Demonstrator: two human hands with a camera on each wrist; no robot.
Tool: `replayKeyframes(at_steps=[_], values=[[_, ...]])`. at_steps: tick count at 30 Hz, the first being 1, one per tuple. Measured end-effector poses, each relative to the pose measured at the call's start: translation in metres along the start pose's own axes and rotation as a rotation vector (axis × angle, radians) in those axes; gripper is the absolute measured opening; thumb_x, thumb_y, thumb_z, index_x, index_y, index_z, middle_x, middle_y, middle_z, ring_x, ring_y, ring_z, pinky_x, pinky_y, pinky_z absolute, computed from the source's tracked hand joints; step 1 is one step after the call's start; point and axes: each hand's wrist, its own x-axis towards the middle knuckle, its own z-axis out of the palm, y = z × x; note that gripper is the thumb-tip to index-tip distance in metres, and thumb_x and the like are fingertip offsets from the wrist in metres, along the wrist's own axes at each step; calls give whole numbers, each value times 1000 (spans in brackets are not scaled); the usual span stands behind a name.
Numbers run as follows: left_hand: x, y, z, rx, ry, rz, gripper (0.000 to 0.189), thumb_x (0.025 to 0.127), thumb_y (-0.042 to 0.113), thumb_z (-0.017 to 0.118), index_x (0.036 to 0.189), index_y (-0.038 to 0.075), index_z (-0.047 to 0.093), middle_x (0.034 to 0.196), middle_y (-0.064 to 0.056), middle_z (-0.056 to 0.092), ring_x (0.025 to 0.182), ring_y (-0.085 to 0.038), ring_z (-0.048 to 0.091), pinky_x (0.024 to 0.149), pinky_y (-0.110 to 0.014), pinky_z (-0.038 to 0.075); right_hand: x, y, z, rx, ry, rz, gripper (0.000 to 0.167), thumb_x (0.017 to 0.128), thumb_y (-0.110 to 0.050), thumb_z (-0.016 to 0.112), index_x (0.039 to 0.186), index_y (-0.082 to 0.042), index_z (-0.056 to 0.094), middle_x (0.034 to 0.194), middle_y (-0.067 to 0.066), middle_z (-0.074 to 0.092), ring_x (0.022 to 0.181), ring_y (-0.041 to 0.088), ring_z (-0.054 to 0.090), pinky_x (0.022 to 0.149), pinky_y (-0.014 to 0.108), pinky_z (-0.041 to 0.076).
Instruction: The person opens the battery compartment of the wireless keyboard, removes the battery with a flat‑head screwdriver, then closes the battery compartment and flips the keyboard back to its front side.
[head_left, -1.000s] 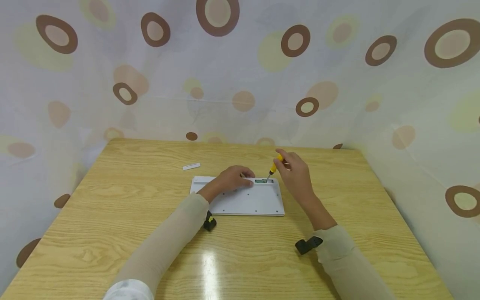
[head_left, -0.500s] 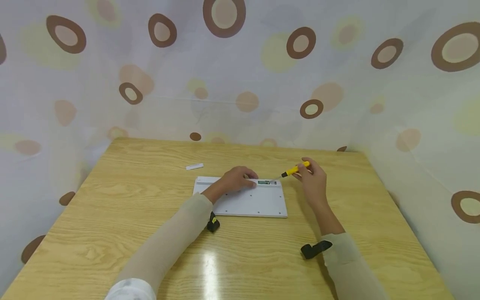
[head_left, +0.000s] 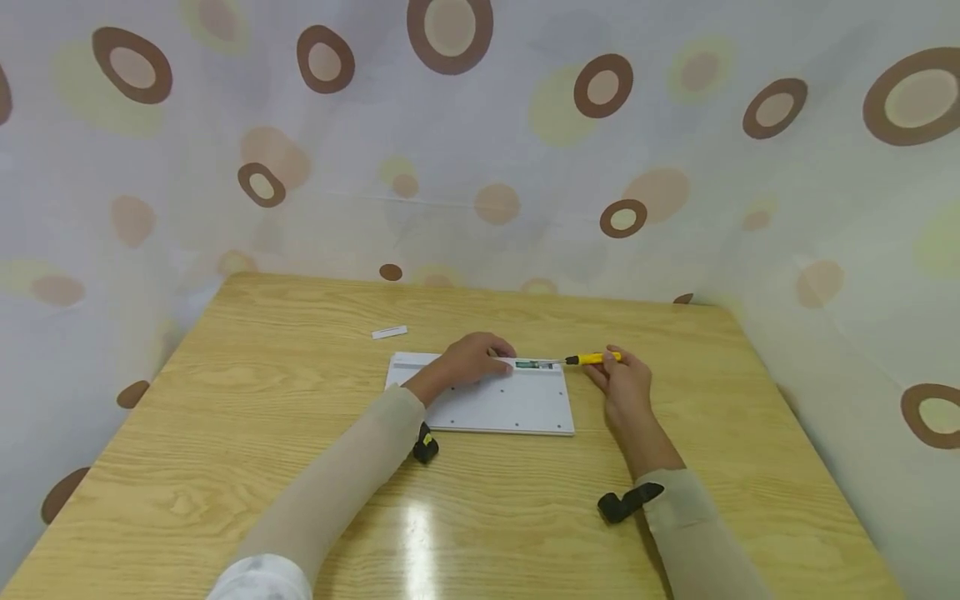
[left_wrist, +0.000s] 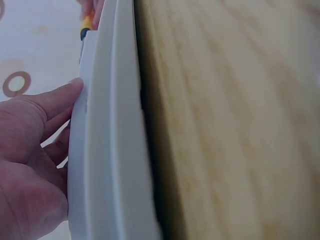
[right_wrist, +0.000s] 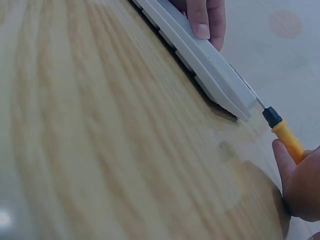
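A white keyboard (head_left: pixel 517 404) lies face down on the table, small screws dotting its back. Keys (right_wrist: pixel 180 59) show along its underside in the right wrist view. Near its far right corner, a narrow compartment (head_left: pixel 528 365) stands uncovered, with something green inside. My left hand (head_left: pixel 472 358) pinches the raised far edge, thumb on the near side and fingers behind. My right hand (head_left: pixel 628 387) holds a screwdriver (head_left: pixel 596 358) by its yellow handle. The shaft lies almost flat, its tip at the right part of the compartment; exactly what the tip touches is too small to tell.
A small white cover strip (head_left: pixel 389 332) lies on the wooden table (head_left: pixel 262 400) behind the keyboard's left end. Patterned cloth (head_left: pixel 450 150) hangs behind the table and along both sides. A black camera mount sits on each wrist.
The right hand has swung right and then down, bringing the screwdriver from steep to nearly flat, its tip staying near the compartment. The left hand keeps its hold; the view shifted slightly.
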Motion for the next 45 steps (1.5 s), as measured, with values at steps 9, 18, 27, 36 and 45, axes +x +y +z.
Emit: replayKeyframes(at_steps=[9, 18, 27, 36, 45], values=[[-1, 1, -3, -13, -3, -2, 30, 97, 26, 69, 125, 16, 70, 126, -2, 67, 110, -18, 61, 94, -39, 50, 6, 1, 1, 9, -19, 8, 49, 109, -13, 40, 156, -3, 32, 134, 14, 45, 116, 16, 59, 97, 24, 52], [-2, 2, -1, -9, -6, 0, 30, 97, 26, 69, 124, 15, 70, 124, -1, 68, 106, -17, 61, 93, -38, 49, 5, 2, -2, -2, -16, 3, 49, 109, -13, 39, 156, -5, 32, 135, 13, 45, 121, 17, 56, 98, 24, 51], [-2, 2, -1, 4, 1, 10, 29, 97, 28, 70, 123, 17, 71, 122, 1, 68, 104, -16, 61, 88, -36, 50, 0, -10, -10, 54, -62, 38, 50, 109, -17, 40, 157, -9, 31, 127, 8, 47, 119, 16, 56, 101, 27, 50], [-4, 2, -1, 11, -3, -7, 29, 97, 29, 69, 124, 18, 70, 124, 1, 68, 107, -17, 61, 92, -38, 50, -8, -9, -18, -208, -168, -192, 53, 107, -25, 48, 152, -3, 33, 131, 9, 51, 111, 14, 63, 100, 27, 51], [-1, 1, 0, 14, -10, 5, 29, 97, 29, 69, 124, 18, 70, 124, 1, 68, 108, -17, 60, 93, -39, 49, -19, -25, -31, -667, -248, -477, 43, 103, -29, 59, 135, 0, 53, 115, 15, 60, 104, 29, 67, 89, 28, 57]])
